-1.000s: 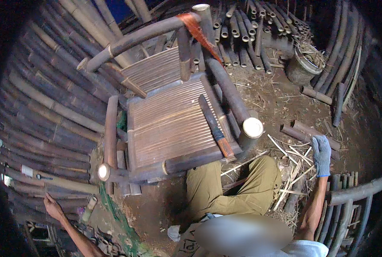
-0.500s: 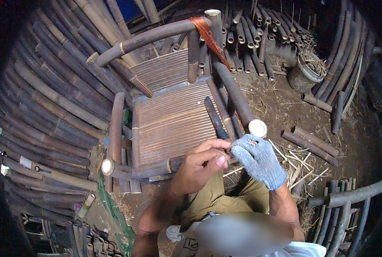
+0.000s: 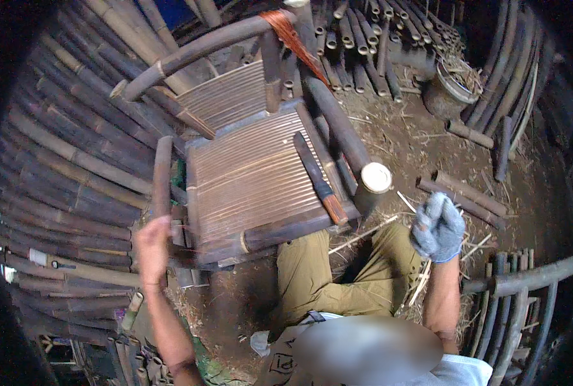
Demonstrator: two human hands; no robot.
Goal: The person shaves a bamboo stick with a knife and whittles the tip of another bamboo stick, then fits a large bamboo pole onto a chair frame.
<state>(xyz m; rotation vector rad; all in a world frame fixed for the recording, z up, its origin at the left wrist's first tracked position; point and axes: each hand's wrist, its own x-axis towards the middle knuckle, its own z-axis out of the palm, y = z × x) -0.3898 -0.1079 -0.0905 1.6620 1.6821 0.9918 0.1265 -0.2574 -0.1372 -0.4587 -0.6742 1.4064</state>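
A dark bamboo chair with a slatted seat stands before my knees. My left hand is beside its left armrest, fingers curled closed and somewhat blurred. My right hand, in a grey knitted glove, is raised to the right of the chair with its fingers closed. Whatever either hand may hold is hidden or too fine to make out. A knife with a dark blade and brown handle lies on the seat's right side, its handle across the front rail. Orange strands hang over the backrest's right corner.
Dark bamboo poles lean along the left. Cut bamboo tubes are stacked at the back, near a bucket of shavings. Two short bamboo pieces lie on the dirt floor at right, above another bamboo frame.
My hands have moved apart from their meeting point at the chair's front: the left swung far left, the right moved right. The knife's handle is now uncovered. The view has shifted slightly.
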